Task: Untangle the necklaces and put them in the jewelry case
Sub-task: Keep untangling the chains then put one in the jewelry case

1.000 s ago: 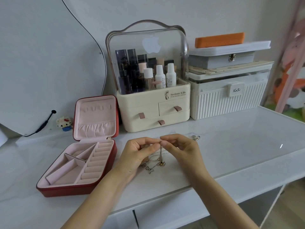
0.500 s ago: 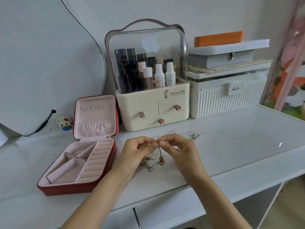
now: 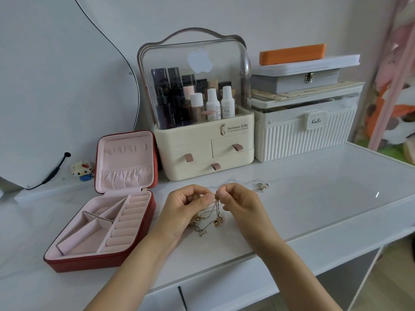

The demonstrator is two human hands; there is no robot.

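Observation:
A tangle of thin gold necklaces point(image 3: 210, 217) with small pendants hangs between my hands over the white desk, its lower loops lying on the surface. My left hand point(image 3: 187, 206) and my right hand point(image 3: 239, 203) both pinch the chains at the top, fingertips nearly touching. The red jewelry case point(image 3: 103, 223) lies open to the left, its pink lid upright and its compartments holding nothing. A small silver piece point(image 3: 262, 186) lies on the desk just beyond my right hand.
Behind my hands stand a cream cosmetics organiser point(image 3: 202, 122) with drawers and a white ribbed box point(image 3: 305, 129) stacked with flat cases. A small toy figure point(image 3: 82, 170) and a mirror point(image 3: 56, 86) are at the back left. The desk's front edge point(image 3: 292, 248) runs close beneath my wrists.
My fingertips have drawn closer together on the chains, and the necklaces have shifted slightly. The case has not moved.

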